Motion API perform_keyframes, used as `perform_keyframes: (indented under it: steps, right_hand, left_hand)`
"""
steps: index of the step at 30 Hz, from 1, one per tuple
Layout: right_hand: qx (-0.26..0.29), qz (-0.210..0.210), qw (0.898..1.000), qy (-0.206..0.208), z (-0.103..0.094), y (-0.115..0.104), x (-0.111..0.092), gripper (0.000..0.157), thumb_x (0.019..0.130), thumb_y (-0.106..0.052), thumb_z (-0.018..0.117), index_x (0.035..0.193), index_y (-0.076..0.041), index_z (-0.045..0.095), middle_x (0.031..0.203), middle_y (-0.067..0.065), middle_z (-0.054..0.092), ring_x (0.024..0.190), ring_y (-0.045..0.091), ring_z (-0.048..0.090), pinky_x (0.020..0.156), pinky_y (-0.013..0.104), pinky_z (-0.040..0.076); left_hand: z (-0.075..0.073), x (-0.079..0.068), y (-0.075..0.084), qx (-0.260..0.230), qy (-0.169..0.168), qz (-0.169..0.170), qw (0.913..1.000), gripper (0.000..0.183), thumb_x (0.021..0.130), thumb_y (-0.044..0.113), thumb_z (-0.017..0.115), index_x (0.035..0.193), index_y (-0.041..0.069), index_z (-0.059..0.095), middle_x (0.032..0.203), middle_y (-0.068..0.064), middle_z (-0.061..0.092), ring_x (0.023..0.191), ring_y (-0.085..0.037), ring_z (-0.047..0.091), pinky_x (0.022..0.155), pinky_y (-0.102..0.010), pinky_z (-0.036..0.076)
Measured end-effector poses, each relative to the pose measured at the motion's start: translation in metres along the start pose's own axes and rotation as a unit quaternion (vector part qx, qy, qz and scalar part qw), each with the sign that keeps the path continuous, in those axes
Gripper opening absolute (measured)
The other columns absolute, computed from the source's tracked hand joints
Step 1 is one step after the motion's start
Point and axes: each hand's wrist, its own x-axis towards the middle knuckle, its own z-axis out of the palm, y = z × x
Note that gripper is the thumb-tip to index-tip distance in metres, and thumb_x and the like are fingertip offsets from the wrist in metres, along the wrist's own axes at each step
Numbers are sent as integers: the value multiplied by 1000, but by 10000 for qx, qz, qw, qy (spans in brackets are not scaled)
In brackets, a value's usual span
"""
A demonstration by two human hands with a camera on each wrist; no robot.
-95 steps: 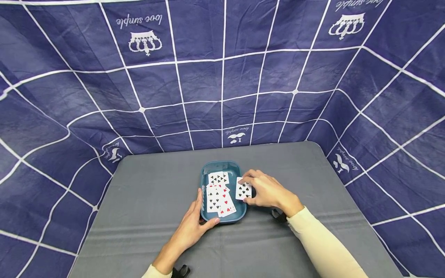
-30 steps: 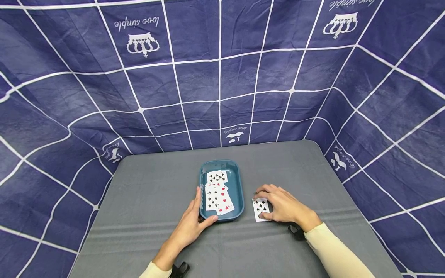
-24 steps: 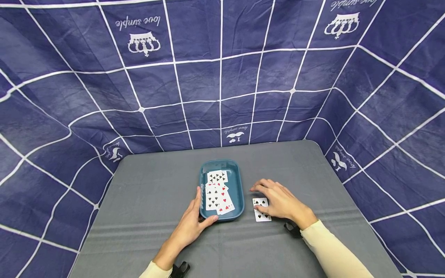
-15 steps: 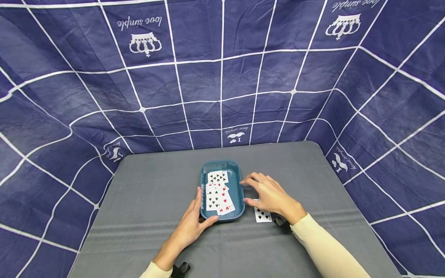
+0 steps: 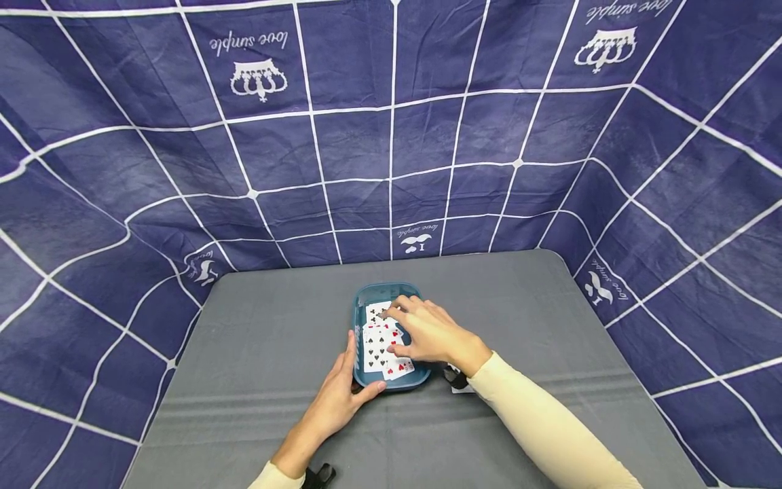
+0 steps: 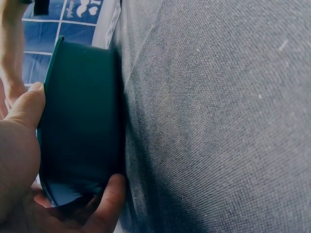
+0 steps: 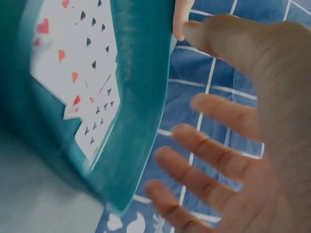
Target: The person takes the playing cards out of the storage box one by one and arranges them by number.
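Note:
A blue-green plastic tray (image 5: pixel 420 380) stands on the table with several overlapping playing cards (image 5: pixel 375 350) face up inside, spades, clubs and hearts among them. My left hand (image 5: pixel 334 394) grips the tray's near left corner; in the left wrist view its thumb (image 6: pixel 30 104) rests at the rim and a finger reaches the base. My right hand (image 5: pixel 430 333) hovers above the cards, fingers spread and bent, holding nothing; the right wrist view shows the gap between thumb and fingers. A single playing card (image 5: pixel 462 390) lies right of the tray, mostly hidden under my right wrist.
The grey cloth-covered table (image 5: pixel 275 339) extends around the tray. A blue cloth with white grid lines (image 5: pixel 360 142) hangs as a wall behind and at both sides. A black wrist strap (image 5: pixel 455 375) sits at my right wrist.
My right hand has carried a spade card out of the tray to the table at its right, let it go, and moved back left over the tray. My left hand stays put.

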Motion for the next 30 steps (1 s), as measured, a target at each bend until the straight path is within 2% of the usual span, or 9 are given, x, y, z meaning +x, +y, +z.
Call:
perform_keyframes:
  steps: [7, 14, 21, 30]
  right_hand:
    - [139, 162, 9963, -837, 14, -12, 24, 75, 97, -50, 96, 161, -22, 69, 156, 5, 67, 137, 31, 71, 107, 55, 66]
    - [45, 281, 9899, -1388, 30, -18, 40, 83, 93, -52, 101, 164, -26, 68, 150, 3, 67, 128, 25, 68, 102, 48, 65]
    - [-259, 385, 9828, -1788, 44, -21, 49, 92, 88, -58, 103, 167, -30, 65, 152, 5, 64, 127, 22, 64, 92, 38, 64]
    - [-470, 480, 9798, -1881, 52, -24, 55, 94, 84, -53, 107, 165, -32, 65, 158, 7, 61, 143, 28, 64, 102, 44, 66]
  left_hand:
    - [1, -2, 0, -44, -13, 43, 10000, 123, 105, 50, 89, 187, 2, 11, 165, -28, 59, 130, -33, 68, 117, -63, 57]
    - [2, -3, -1, -105, -48, -12, 9999, 124, 104, 51, 89, 187, 2, 11, 169, -29, 56, 149, -42, 64, 124, -65, 53]
    - [2, -3, 0, -164, -45, -9, 9999, 124, 104, 50, 89, 187, 4, 10, 170, -29, 56, 155, -45, 61, 127, -66, 51]
    - [1, -1, -1, -212, -39, -15, 9998, 124, 105, 50, 89, 187, 3, 10, 171, -30, 55, 155, -46, 61, 126, -66, 51]
